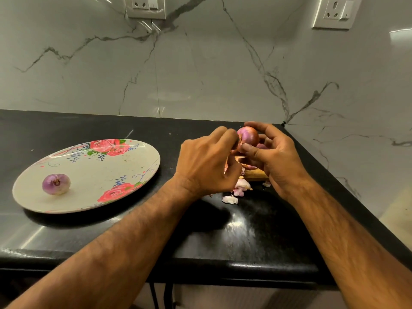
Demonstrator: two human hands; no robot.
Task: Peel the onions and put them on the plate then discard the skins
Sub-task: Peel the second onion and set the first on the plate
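Both hands were raised above the black desk (pixel 256 230), near its right corner. The right hand (pixel 274 157) held a red onion (pixel 248 136) with curled fingers and thumb — the left hand (pixel 207 166) pinched at the onion's left side. Loose skins (pixel 236 192) lay on the desk under the hands. One peeled onion (pixel 56 184) sat on the flowered plate (pixel 124 161) — well apart, to the left.

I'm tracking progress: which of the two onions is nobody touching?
The onion lying on the floral plate; the other onion is held by the left hand and right hand.
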